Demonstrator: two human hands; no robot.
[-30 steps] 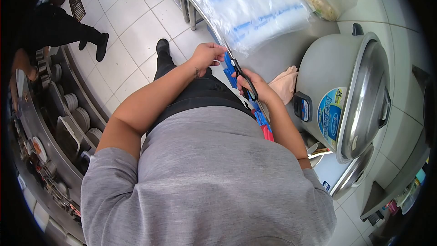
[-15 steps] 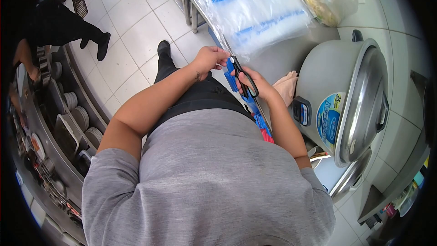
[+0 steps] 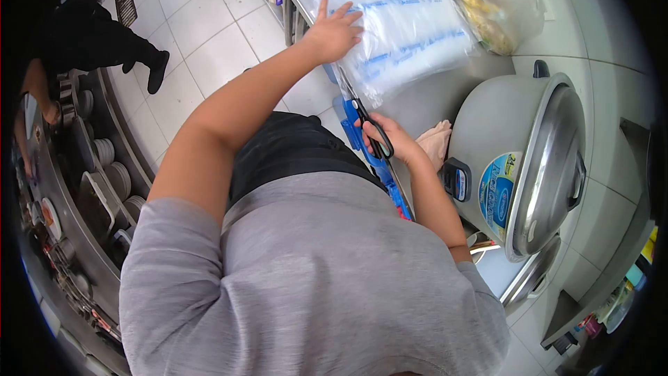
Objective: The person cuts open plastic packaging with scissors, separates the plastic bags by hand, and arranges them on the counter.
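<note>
My left hand (image 3: 335, 33) lies with fingers spread over the near left edge of a clear pack of plastic bags (image 3: 407, 21) with blue print. My right hand (image 3: 391, 138) is closed around the black handles of a pair of scissors (image 3: 374, 122). The scissors' blades point up toward the pack's lower left corner. Just beside the scissors, along the table edge, runs a blue plastic item (image 3: 355, 125); its kind is unclear. A pinkish cloth (image 3: 435, 143) lies near my right wrist.
A large rice cooker (image 3: 480, 122) with a metal lid stands at the right on the steel table (image 3: 431, 94). A clear bag of yellowish food (image 3: 490, 14) sits behind the pack. At the left, a person in dark trousers (image 3: 90, 35) stands by racks of plates (image 3: 115, 177).
My left hand has left the scissors' blades and moved up onto the pack, its fingers now spread. The right hand keeps hold of the scissors in nearly the same place.
</note>
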